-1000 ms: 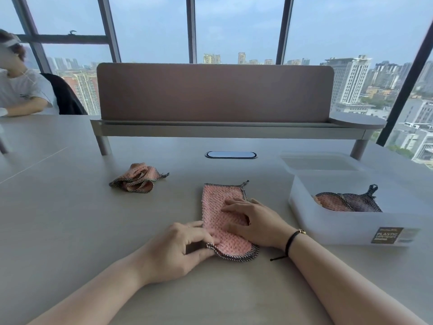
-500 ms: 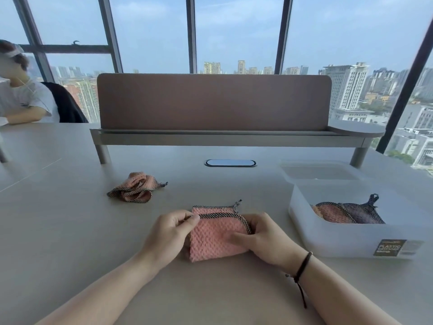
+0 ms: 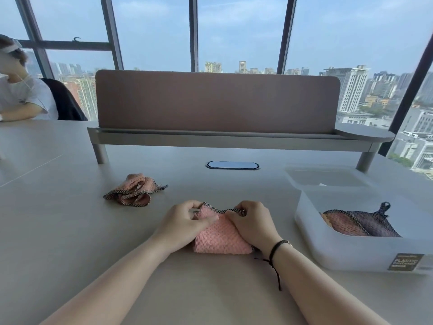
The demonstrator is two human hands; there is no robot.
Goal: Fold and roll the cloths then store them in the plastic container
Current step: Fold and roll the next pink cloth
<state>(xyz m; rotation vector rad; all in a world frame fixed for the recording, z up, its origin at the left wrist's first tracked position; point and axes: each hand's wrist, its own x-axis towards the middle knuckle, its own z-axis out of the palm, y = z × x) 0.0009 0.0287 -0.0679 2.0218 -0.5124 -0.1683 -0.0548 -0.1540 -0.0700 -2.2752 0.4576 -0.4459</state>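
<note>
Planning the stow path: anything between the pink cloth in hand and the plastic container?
Nothing visible. Both the left hand and right hand grip the pink cloth; bare table separates it from the plastic container, which is open on top and partly filled with stored cloths.
</note>
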